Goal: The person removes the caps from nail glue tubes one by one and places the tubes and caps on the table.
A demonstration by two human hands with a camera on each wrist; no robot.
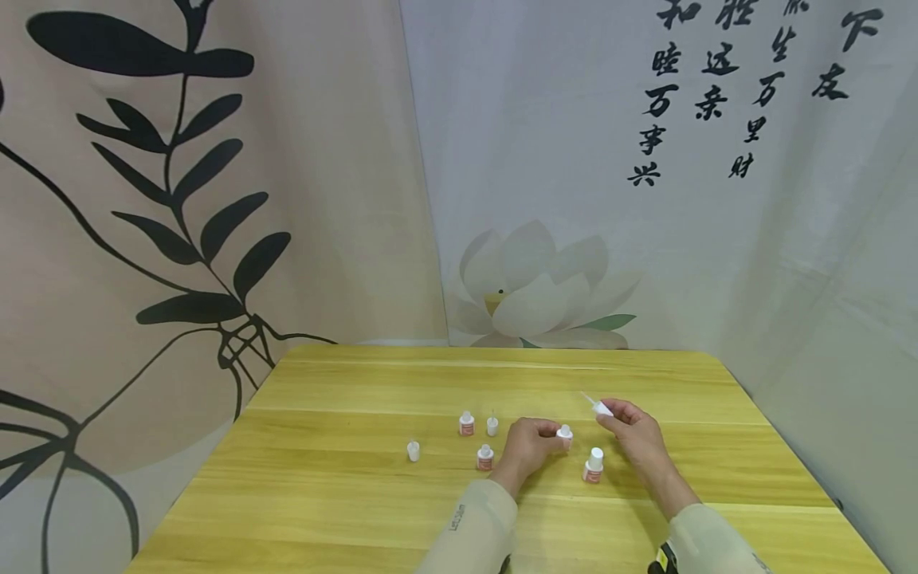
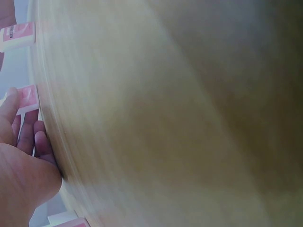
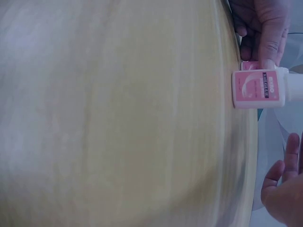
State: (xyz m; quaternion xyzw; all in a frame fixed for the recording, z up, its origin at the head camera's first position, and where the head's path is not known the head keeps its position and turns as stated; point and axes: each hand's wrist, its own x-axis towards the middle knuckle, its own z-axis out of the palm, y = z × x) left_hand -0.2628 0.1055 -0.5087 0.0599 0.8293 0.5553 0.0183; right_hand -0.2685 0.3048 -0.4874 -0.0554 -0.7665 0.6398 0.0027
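Observation:
My left hand [image 1: 529,448] holds a small nail glue bottle [image 1: 565,437] with a pink label; its cap is off. To the right and slightly higher, my right hand [image 1: 640,440] pinches a white brush cap [image 1: 602,409], whose thin applicator points up and left, apart from the bottle. Between the two hands, nearer the front, stands a capped bottle [image 1: 593,467]; its pink label [image 3: 258,87] faces the right wrist view. In the left wrist view the thumb and fingers of the left hand [image 2: 28,165] are around the held bottle [image 2: 28,98].
Left of my hands stand two uncapped bottles, one farther back [image 1: 467,425] and one nearer [image 1: 484,458]. A white cap [image 1: 492,426] rests with its applicator upward, and another white cap [image 1: 413,452] sits farther left. The wooden table [image 1: 323,494] meets hanging printed cloth [image 1: 344,199] behind.

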